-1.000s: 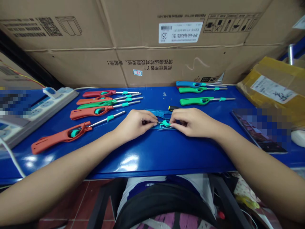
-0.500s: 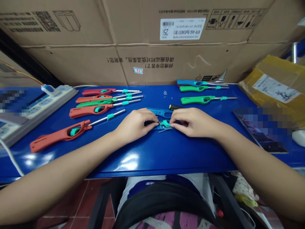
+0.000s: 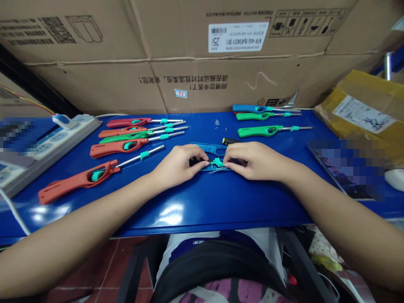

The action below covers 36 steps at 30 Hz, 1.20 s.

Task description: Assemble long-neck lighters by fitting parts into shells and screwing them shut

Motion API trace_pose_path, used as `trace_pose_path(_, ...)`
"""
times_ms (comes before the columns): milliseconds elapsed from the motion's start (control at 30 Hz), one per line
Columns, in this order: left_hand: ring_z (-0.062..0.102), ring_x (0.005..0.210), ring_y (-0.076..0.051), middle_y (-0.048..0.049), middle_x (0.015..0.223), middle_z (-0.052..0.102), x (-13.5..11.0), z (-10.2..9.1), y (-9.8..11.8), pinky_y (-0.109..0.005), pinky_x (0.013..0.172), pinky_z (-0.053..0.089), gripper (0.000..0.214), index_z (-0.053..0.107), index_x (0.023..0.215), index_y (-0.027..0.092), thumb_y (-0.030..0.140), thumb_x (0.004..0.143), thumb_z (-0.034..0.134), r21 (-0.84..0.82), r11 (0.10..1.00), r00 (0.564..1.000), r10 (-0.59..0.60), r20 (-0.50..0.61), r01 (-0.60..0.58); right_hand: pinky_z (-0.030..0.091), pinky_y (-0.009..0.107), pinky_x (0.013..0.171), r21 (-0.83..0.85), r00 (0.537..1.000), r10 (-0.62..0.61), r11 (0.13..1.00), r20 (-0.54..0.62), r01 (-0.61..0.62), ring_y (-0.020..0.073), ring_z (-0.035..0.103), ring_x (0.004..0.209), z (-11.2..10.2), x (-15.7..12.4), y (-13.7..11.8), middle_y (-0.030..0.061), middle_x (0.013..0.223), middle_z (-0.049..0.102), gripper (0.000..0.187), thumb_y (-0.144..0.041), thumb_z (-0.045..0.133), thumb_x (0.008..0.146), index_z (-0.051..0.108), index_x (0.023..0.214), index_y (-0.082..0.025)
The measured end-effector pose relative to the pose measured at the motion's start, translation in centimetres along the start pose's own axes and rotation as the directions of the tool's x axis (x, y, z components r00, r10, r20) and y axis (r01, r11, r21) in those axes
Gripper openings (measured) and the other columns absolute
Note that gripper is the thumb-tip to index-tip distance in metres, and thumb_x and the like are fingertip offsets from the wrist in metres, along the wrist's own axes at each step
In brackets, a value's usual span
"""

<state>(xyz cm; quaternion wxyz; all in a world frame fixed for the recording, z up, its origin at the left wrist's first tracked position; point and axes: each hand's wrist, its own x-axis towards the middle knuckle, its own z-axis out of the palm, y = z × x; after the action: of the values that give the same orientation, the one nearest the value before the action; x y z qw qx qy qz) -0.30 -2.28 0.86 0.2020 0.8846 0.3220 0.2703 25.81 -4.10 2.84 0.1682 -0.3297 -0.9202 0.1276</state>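
Observation:
In the middle of the blue table, a teal trigger piece [image 3: 217,162] with a dark small part at its left end sits between my fingertips. My left hand [image 3: 181,166] pinches the dark end, thumb and forefinger closed. From the other side, my right hand [image 3: 252,160] grips the right end of the trigger piece, its fingertips partly hiding it. Beneath them lies a blue lighter shell half [image 3: 206,168], mostly covered by my hands, with thin wires or rods near it. Another blue shell half [image 3: 210,148] rests just behind.
A black screwdriver handle with a yellow end [image 3: 228,141] lies behind my right hand. Several lighters, such as an orange one [image 3: 75,183], lie at the left; green [image 3: 260,131] and blue ones at the back right. A power strip [image 3: 59,139], yellow-taped parcel [image 3: 362,122] and cardboard [image 3: 186,50] surround them.
The view has shifted slightly. Both hands keep their pinch at nearly the same spot, and the teal trigger piece has turned or moved only slightly between them.

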Motion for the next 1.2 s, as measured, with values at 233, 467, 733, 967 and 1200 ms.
trace_pose_path(233,0.071,0.079,-0.017,-0.0050,0.093,0.078,-0.1,-0.4,0.4,-0.028,0.075,0.056,0.015,0.077,0.094,0.017,0.030,0.092,0.070,-0.021,1.000,0.999,0.000,0.034,0.001,0.042,0.027,0.067,0.043,0.999,-0.030,0.999,0.037,0.028,0.0160,0.061,0.075,0.1,0.1,0.0,0.0058,0.090,0.071,0.010,-0.015,0.059,0.093,0.069,0.090,-0.017)
trace_pose_path(467,0.075,0.088,-0.019,-0.0064,0.096,0.081,-0.2,-0.4,0.1,-0.030,0.084,0.059,0.014,0.081,0.097,0.018,0.025,0.095,0.070,0.086,0.983,0.987,0.161,0.005,-0.160,0.043,0.028,0.068,0.036,0.999,-0.020,0.999,0.045,0.019,0.0162,0.060,0.075,0.0,0.1,-0.1,0.0059,0.090,0.070,0.010,-0.015,0.058,0.093,0.068,0.089,-0.017)
trace_pose_path(733,0.075,0.099,-0.025,-0.0099,0.107,0.080,-0.3,-0.8,0.9,-0.040,0.094,0.059,0.026,0.081,0.108,0.018,0.030,0.101,0.059,0.222,0.945,0.966,0.211,0.150,-0.241,0.043,0.029,0.069,0.049,0.999,-0.026,0.999,0.042,0.024,0.0168,0.060,0.076,-0.2,0.0,-0.1,0.0065,0.091,0.070,0.011,-0.017,0.057,0.095,0.067,0.089,-0.017)
trace_pose_path(967,0.072,0.106,-0.027,-0.0112,0.115,0.078,-0.6,-1.0,1.1,-0.041,0.096,0.059,0.030,0.077,0.117,0.015,0.037,0.100,0.063,0.263,0.930,0.958,0.210,0.197,-0.258,0.042,0.028,0.068,0.073,0.999,-0.037,0.997,0.040,0.034,0.0156,0.058,0.076,-0.4,-0.2,-0.1,0.0051,0.090,0.068,0.009,-0.015,0.058,0.094,0.065,0.090,-0.017)
trace_pose_path(1200,0.072,0.105,-0.026,-0.0098,0.114,0.078,-0.5,-0.7,0.7,-0.039,0.097,0.057,0.027,0.077,0.116,0.016,0.034,0.099,0.066,0.233,0.940,0.961,0.210,0.178,-0.248,0.043,0.027,0.069,0.117,0.998,-0.060,0.991,0.023,0.057,0.0151,0.060,0.076,-0.4,-0.2,0.2,0.0043,0.088,0.068,0.009,-0.013,0.059,0.092,0.066,0.088,-0.017)
